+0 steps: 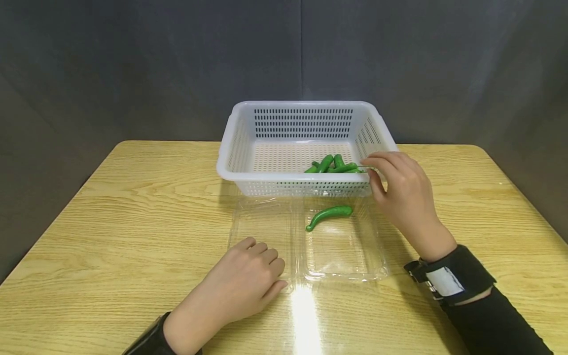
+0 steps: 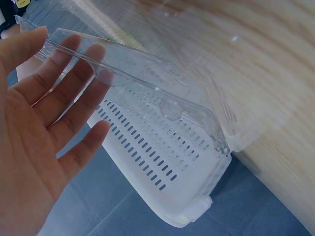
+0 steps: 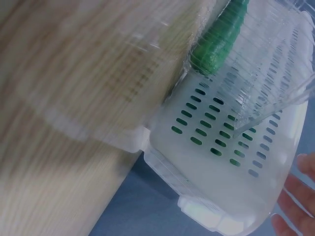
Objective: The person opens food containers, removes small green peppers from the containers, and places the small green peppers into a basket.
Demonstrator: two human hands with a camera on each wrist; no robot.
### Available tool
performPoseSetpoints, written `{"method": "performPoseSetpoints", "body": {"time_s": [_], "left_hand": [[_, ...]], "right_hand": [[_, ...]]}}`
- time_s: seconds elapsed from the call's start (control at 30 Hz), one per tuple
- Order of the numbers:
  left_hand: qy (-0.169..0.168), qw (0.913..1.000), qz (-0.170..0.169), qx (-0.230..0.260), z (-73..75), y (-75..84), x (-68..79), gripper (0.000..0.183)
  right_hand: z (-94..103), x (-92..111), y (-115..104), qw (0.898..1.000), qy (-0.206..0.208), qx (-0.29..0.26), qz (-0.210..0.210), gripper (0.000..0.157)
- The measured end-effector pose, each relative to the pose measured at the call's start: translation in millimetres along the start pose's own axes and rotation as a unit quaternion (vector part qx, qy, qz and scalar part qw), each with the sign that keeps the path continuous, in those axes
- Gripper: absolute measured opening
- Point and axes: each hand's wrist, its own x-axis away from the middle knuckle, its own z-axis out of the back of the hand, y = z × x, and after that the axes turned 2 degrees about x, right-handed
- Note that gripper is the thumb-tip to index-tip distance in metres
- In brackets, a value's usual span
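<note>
A white slotted basket [image 1: 306,176] holds several green chili peppers [image 1: 339,166] in its near right part. My right hand [image 1: 406,190] reaches over the basket's near right corner, index fingertip and thumb apart on either side of a thin pepper stem. Whether they touch the stem is unclear. In front lies an unfolded clear plastic clamshell box [image 1: 339,276], with one curved green chili pepper [image 1: 333,212] in its right half. My left hand [image 1: 248,278] is at the left half; its loosely extended fingers [image 2: 74,105] overlap the clear plastic edge [image 2: 147,83] in the left wrist view.
The wooden table [image 1: 133,212] extends to both sides of the box and basket. A dark grey partition [image 1: 177,74] stands behind the table and at its sides. In the right wrist view, the basket wall [image 3: 206,167] rises just beyond the clear box.
</note>
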Motion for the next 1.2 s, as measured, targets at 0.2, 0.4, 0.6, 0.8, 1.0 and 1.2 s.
{"method": "performPoseSetpoints", "body": {"time_s": [0.2,0.4,0.6,0.8,1.0,1.2], "left_hand": [[0.000,1.0000,0.000,0.000,-0.7,0.0,0.0,0.029],[0.007,0.9998,-0.009,-0.016,0.0,0.3,-0.1,0.030],[0.006,0.9997,-0.010,-0.020,1.2,1.0,-0.3,0.030],[0.002,0.9999,-0.007,-0.011,0.9,0.6,0.1,0.028],[0.000,0.9999,-0.006,-0.010,0.3,0.4,-0.1,0.027],[-0.002,0.9999,-0.005,-0.012,-0.3,0.2,0.2,0.027]], "right_hand": [[-2.4,0.1,-1.0,1.000,0.017,-0.003,0.014,0.024],[-1.1,0.6,-1.2,0.999,0.012,0.003,0.038,0.022],[1.7,0.4,-1.1,0.997,-0.004,0.018,0.071,0.017],[0.1,-0.8,-3.3,0.994,0.019,0.008,0.111,0.013],[-1.0,-1.0,-5.4,0.989,0.020,0.000,0.149,0.011],[-2.0,0.0,-6.8,0.980,-0.001,-0.036,0.194,0.013]]}}
